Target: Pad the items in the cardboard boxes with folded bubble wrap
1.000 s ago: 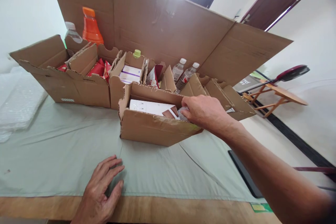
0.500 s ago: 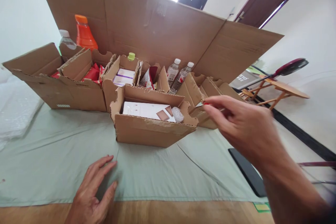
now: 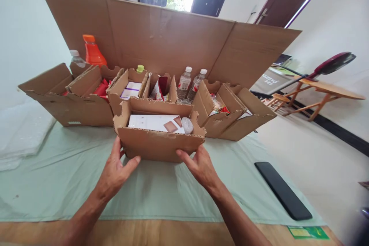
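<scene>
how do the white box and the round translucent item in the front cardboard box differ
The white box is long and flat-sided; the round translucent item is curved. The white box is larger than the round translucent item. The white box shows brown patches; the round translucent item shows no readable print. Both sit inside the front cardboard box.

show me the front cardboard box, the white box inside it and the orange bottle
Front cardboard box (image 3: 160, 145), head view, outer front wall
White box (image 3: 148, 122), head view, upper face
Orange bottle (image 3: 94, 55), head view, body below cap
</scene>
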Demonstrator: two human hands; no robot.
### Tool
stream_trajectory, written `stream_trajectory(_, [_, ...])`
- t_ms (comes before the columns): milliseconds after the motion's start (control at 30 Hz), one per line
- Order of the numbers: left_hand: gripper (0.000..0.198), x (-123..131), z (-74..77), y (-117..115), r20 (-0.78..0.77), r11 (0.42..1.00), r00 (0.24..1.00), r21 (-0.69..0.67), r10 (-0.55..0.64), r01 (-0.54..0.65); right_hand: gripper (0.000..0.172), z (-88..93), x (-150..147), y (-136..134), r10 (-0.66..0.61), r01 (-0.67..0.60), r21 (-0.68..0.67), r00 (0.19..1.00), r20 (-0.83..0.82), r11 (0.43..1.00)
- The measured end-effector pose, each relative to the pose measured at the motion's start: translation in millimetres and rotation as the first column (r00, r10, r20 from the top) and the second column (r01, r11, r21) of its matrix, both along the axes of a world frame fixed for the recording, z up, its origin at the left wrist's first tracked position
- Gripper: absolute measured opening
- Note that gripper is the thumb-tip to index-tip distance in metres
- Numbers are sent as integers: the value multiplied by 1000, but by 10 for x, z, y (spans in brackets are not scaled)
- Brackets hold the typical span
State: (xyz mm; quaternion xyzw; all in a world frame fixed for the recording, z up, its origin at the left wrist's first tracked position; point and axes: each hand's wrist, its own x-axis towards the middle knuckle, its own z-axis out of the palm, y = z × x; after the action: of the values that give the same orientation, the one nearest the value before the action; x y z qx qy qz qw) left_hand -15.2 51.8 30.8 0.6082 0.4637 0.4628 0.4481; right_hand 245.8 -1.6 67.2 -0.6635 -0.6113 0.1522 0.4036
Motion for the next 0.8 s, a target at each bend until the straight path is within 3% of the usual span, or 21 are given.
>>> stream_trajectory(133, [73, -21, -116, -446, -31, 1000, 999, 13, -8, 8, 38, -11, 66, -505, -80, 76, 29, 984, 160, 997])
stream_trajectory(267, [65, -494, -316, -945, -200, 1000, 980, 24, 15, -10, 45, 17, -146, -944, -46, 17, 154, 981, 189, 988])
stream_trajectory(333, [66, -825, -323, -1025, -261, 997, 963, 8, 71, -71, 55, 47, -392, -904, 27, -45, 129, 990, 141, 991])
stream_trajectory(433, [70, -1132, -132, -932, -226, 983, 959, 89, 174, -157, 59, 124, -710, -612, 132, -134, 47, 990, 50, 990])
stream_trajectory(533, [69, -1031, 87, -826, -201, 970, 954, 142, 224, -198, 56, 187, -734, -428, 174, -174, 83, 985, 8, 981])
stream_trajectory(600, [70, -799, 110, -860, -220, 973, 953, 150, 208, -177, 52, 185, -567, -512, 137, -140, 111, 990, 33, 984])
stream_trajectory(700, [70, -432, -32, -1059, -298, 988, 945, 116, 136, -106, 53, 122, -210, -888, 2, -12, 88, 994, 113, 996])
stream_trajectory(800, [67, -296, -244, -1248, -365, 996, 928, 80, 73, -47, 51, 14, -6, -1260, -79, 76, 22, 986, 146, 997])
